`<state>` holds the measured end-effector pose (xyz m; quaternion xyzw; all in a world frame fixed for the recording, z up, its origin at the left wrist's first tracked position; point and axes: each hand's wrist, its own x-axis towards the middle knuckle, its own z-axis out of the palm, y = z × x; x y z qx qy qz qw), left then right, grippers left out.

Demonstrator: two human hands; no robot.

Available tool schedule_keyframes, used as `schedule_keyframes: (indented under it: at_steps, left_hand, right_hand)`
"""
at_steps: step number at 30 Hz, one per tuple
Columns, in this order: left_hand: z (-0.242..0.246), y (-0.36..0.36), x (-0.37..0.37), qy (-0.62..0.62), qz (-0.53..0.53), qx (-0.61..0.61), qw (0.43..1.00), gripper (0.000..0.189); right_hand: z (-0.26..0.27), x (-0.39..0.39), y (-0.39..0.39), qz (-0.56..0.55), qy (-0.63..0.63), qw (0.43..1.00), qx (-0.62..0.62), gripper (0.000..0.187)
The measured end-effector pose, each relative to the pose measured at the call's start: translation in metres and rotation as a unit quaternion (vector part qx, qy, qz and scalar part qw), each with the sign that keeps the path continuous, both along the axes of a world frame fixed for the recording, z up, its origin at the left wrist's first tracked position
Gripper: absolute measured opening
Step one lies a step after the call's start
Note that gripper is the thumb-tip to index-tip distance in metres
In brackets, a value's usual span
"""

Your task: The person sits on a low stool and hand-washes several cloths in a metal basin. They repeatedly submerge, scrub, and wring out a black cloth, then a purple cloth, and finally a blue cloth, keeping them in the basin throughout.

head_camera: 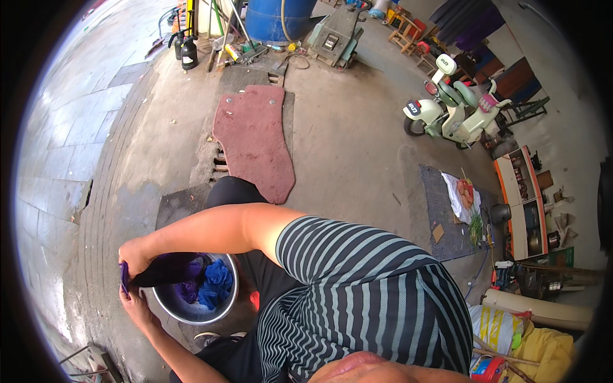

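Note:
My right hand (pixel 135 258) grips the upper edge of a dark purple cloth (pixel 168 271) at the left side of a round metal basin (pixel 230 300). Just below it, my left hand (pixel 136 306) pinches the same cloth's edge, its fingers close to those of the right. The cloth is stretched from the hands over the basin, and its far part reaches down into it. Inside the basin lie a bunched blue cloth (pixel 215 283) and some crumpled purple cloth (pixel 187 290). My right forearm hides part of the basin's rim.
A red floor mat (pixel 256 139) lies on the concrete near my knee. Farther off stand a pale green scooter (pixel 455 110), a blue barrel (pixel 273 21) and black pump sprayers (pixel 188 51). Vegetables (pixel 475 229) and a white bag (pixel 454 194) rest on a dark mat (pixel 433 210).

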<state>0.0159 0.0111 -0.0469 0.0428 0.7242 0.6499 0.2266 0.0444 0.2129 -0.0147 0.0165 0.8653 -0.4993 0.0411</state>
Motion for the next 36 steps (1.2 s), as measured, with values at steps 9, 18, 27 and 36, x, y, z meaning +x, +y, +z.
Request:
schedule_keyframes:
  at_steps: [9, 18, 27, 36]
  left_hand:
    - [-0.054, 0.02, 0.023, -0.492, 0.087, 0.249, 0.83, 0.102]
    - [-0.018, 0.048, 0.034, -0.346, 0.09, 0.273, 0.893, 0.054]
    - [-0.032, 0.026, 0.036, -0.353, 0.106, 0.416, 0.831, 0.04]
    - [-0.04, 0.026, 0.031, -0.33, 0.077, 0.418, 0.843, 0.054]
  right_hand:
    - [0.024, 0.033, -0.046, -0.097, 0.048, 0.93, -0.352, 0.049]
    - [-0.006, 0.03, -0.054, -0.239, 0.178, 0.949, 0.103, 0.031]
    - [0.007, 0.055, -0.079, 0.098, 0.351, 0.918, 0.157, 0.018]
    - [-0.014, 0.037, -0.101, -0.031, 0.305, 0.95, 0.06, 0.04]
